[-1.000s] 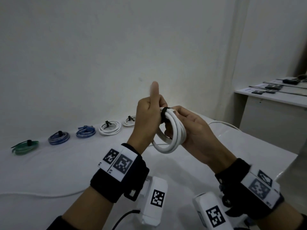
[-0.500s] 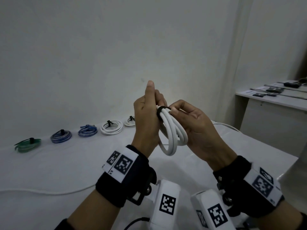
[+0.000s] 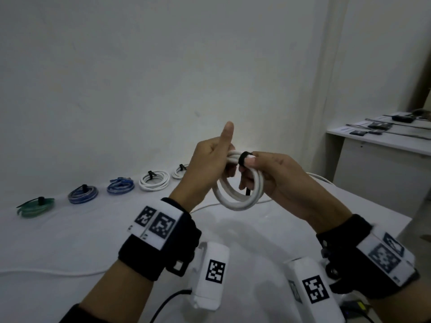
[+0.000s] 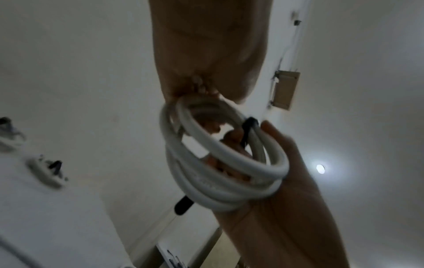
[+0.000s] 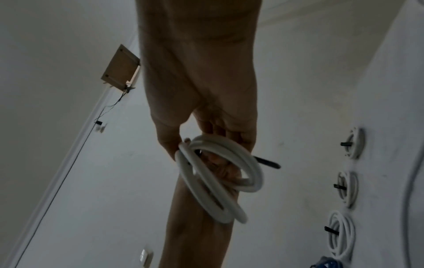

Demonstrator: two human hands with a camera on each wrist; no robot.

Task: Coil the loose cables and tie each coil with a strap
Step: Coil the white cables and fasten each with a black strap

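The coil of thick white round cable (image 3: 238, 190) is held up in the air between both hands, above the white table (image 3: 70, 241) and well in front of the row of finished coils. A black fabric strap (image 3: 244, 157) is wrapped over the top of the coil, and its loose tail hangs down through the ring.

The left hand (image 3: 207, 166) is closed round the coil's left upper part, fingers curled on the strands and the thumb sticking straight up. The right hand (image 3: 277, 176) pinches the strap against the cable, thumb pressed on top of the band and fingers curled under and through the coil.

The step in hand looks like cinching and closing the strap. To do it well, the left hand should keep the turns bunched so none springs out, while the right draws the tail snug and presses it flat onto the band, not so tight that the cable kinks.

Beyond the held coil, near the wall, lie a white coil (image 3: 154, 180), a smaller white one (image 3: 180, 171), two blue ones (image 3: 120, 186) (image 3: 82, 194) and a green one (image 3: 35, 206), each with a dark tie. A loose white cable (image 3: 46, 272) lies on the table nearer the person than the held coil.
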